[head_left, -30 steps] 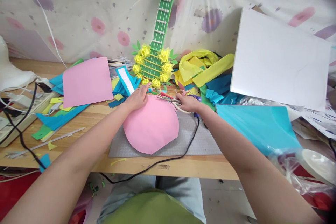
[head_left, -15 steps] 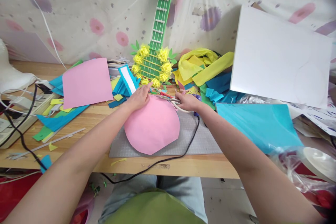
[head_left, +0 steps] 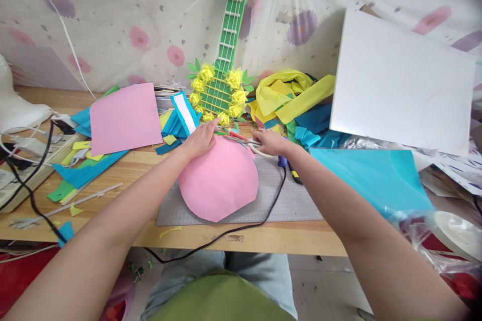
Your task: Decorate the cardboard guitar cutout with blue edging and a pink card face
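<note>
A rounded pink sheet [head_left: 218,180], like craft paper or felt, is in front of me with several straight-cut stretches on its edge. My left hand [head_left: 203,139] grips its upper left edge, fingers together and pointing away from me; the thumb is mostly hidden. In my right hand [head_left: 270,142] is a pair of scissors with pale handles [head_left: 259,152], its blades at the sheet's top edge. Just past the blades lies a red object [head_left: 238,135], too small to name. A blue-purple tool [head_left: 282,161] with a black cord is partly hidden behind my right wrist.
A grey cutting mat [head_left: 289,200] lies under the sheet. Behind stands a green paper guitar [head_left: 228,45] with yellow flowers. A pink square [head_left: 126,119] lies left, a turquoise sheet [head_left: 371,175] right. A black cord [head_left: 226,233] crosses the table's front edge. A white board [head_left: 401,80] leans at right.
My right hand and the scissors have shifted slightly right and tilted, uncovering a black-and-yellow object by the wrist. My left hand and the pink sheet have barely moved.
</note>
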Available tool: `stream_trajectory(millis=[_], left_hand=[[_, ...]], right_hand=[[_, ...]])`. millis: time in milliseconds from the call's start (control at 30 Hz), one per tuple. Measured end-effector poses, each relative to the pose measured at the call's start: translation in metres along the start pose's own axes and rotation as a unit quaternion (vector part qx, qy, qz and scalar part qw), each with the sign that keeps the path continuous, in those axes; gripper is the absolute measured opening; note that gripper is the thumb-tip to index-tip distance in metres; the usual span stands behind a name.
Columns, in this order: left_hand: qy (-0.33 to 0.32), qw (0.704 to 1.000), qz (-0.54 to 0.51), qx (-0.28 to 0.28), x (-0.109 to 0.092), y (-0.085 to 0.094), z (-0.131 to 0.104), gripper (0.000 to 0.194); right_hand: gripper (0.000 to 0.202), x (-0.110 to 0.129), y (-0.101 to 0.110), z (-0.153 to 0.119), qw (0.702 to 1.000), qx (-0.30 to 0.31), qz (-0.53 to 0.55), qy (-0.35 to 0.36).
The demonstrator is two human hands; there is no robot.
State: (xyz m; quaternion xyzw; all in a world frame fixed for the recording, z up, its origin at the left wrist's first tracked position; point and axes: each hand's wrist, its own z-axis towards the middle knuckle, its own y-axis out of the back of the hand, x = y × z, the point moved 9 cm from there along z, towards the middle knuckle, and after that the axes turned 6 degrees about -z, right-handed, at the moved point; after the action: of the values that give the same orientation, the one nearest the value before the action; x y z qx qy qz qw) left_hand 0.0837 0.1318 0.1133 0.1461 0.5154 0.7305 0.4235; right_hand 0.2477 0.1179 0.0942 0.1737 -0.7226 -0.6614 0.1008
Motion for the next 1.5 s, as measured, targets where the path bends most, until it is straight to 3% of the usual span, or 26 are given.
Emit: stream_trajectory(millis=[500,667,767,867,1000,1167,1333,1500], left_hand=[[0.01,1.0,0.004,0.006,-0.002,0.001,0.001,0.059],[0.012,1.0,-0.002,0.0,0.003,0.002,-0.002,0.059],[0.033,0.999,-0.019,-0.018,0.015,0.007,-0.005,0.059],[0.09,0.995,-0.039,-0.028,0.036,0.012,-0.012,0.061],[0.165,0.986,-0.02,-0.004,0.064,0.019,-0.025,0.056],[0.217,0.974,0.044,0.051,0.084,0.031,-0.035,0.053],[0.211,0.97,0.049,0.113,0.09,0.021,-0.033,0.048],[0.172,0.983,0.017,0.055,0.086,0.01,-0.025,0.043]], right_hand=[[0.033,-0.002,0.018,0.004,0.999,0.001,-0.042,0.007],[0.038,-0.009,0.024,0.004,0.993,-0.065,0.02,-0.092],[0.039,-0.014,0.012,0.003,0.979,-0.073,0.064,-0.179],[0.043,-0.016,-0.013,0.002,0.965,-0.039,0.102,-0.24],[0.038,-0.011,-0.045,0.0,0.957,-0.004,0.128,-0.261],[0.03,0.0,-0.061,0.0,0.964,-0.047,0.104,-0.24],[0.027,0.005,-0.056,-0.002,0.965,-0.095,0.084,-0.229],[0.019,0.001,-0.04,-0.03,0.951,-0.197,0.102,-0.217]])
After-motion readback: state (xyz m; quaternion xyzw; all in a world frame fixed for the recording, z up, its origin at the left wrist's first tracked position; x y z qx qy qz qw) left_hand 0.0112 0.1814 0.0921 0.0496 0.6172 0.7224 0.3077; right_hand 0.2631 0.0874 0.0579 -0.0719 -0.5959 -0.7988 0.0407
